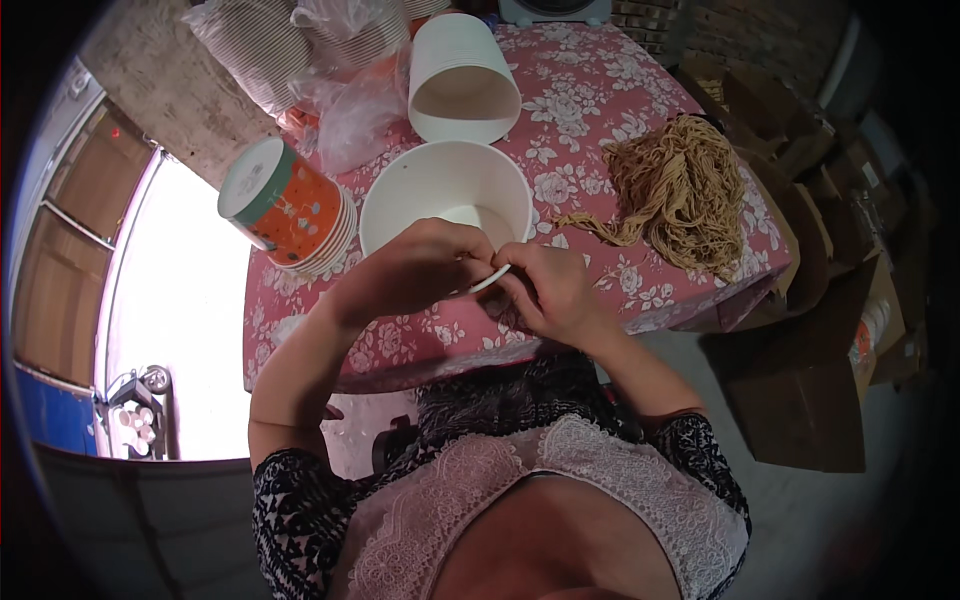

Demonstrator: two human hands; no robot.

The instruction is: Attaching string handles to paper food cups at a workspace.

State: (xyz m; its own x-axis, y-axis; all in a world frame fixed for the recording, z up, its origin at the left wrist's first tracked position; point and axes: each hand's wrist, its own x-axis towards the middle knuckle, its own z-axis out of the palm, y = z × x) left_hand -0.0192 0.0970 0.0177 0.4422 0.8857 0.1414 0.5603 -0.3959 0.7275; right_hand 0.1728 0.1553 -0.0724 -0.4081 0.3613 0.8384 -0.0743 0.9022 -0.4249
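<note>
Two hands met above the near part of the pink floral table (570, 110), both on one white-edged piece (490, 279); only its thin, curved pale edge showed b/w the fingers, so couldn't tell exactly what it was. R hand (555, 290) pinched it b/w thumb & bent forefinger; L hand (420, 265) arched over from the left, fingers curled down, apparently gripping the same edge, tho its tips were partly hidden.

Best handling, prob.: a light, even pinch from both sides, fingertips close tog., pressure spread along the curve so the edge didn't crease; wrists steady, work turned up a bit for a clear look. L hand overlapped the near side of the open white tub (430, 175) in view, so a knock there seemed the main risk.

Round abt: white tubs (450, 45) nested on their side, far centre; orange cups (290, 210) stacked upside down, left; clear plastic bags (350, 125), far left; tan stringy bundle (680, 190), right, well apart from both hands
</note>
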